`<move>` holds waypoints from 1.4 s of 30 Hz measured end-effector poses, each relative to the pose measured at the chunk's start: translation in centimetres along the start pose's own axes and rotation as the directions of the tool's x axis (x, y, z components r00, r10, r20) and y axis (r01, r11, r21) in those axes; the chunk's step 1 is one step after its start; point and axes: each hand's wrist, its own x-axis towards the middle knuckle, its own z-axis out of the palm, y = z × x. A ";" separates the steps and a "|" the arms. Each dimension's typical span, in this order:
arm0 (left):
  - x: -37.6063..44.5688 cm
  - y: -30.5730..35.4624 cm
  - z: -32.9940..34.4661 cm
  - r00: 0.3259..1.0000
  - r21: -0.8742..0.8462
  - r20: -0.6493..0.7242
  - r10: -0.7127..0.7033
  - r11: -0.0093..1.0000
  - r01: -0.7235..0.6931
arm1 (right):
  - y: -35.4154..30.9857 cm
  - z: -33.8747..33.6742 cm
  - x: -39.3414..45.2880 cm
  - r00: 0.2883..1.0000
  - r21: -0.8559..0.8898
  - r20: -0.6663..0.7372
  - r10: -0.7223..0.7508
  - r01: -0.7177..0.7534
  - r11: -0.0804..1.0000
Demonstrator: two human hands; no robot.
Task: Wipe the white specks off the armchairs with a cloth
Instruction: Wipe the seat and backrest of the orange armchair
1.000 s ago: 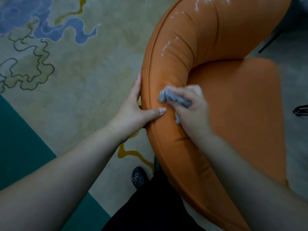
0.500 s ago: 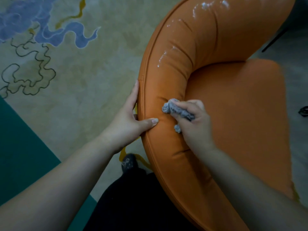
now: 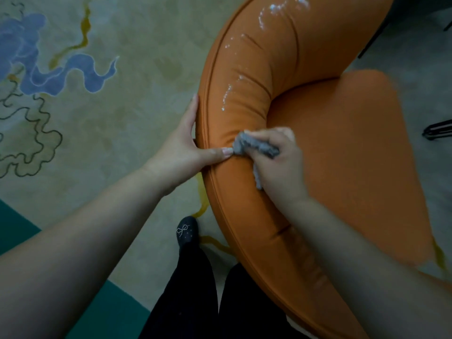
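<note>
So we're standing right behind the orange armchair (image 3: 305, 77), looking down over its curved padded backrest. Our right hand (image 3: 281, 165) has its fingers (image 3: 269, 135) curled tight round a small bunched grey cloth (image 3: 254, 146), pressing it onto the top of the backrest, with a loose tail of the cloth hanging out under the palm. Our left hand (image 3: 181, 150) braces the same backrest from the outer side: the fingers lie fairly straight along the outer wall by the piped seam, while the thumb reaches across the top and ends up just touching the cloth.

The white specks (image 3: 266, 23) sit on the backrest further round the curve from the cloth, a scattered trail running up to the far end of the armchair. The stretch of backrest nearer to us than the cloth looks plain orange. Our right forearm covers a good chunk of the seat and the near backrest.

Around the armchair: a patterned carpet (image 3: 110, 99) with blue swirls, yellow streaks and a teal border on its outer side, our black shoe (image 3: 187, 232) with a sparkly bow tucked just beside the chair base, and some dark thin legs (image 3: 437, 129) of other furniture on the seat side, too cut off to identify.
</note>
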 end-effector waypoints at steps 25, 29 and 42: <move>4.9 0.6 -2.9 0.972 0.094 0.202 0.120 0.986 -0.141 | -1.1 4.6 4.8 0.979 -0.080 -0.174 -0.105 0.092 0.993; 5.7 1.2 -3.1 0.971 0.090 0.211 0.115 0.987 -0.136 | -2.2 5.4 11.1 0.965 -0.132 -0.255 -0.066 0.033 0.991; 7.6 3.1 -3.9 0.970 0.183 0.235 0.066 0.977 -0.111 | -1.4 5.2 14.4 0.952 -0.156 -0.270 -0.146 0.107 0.982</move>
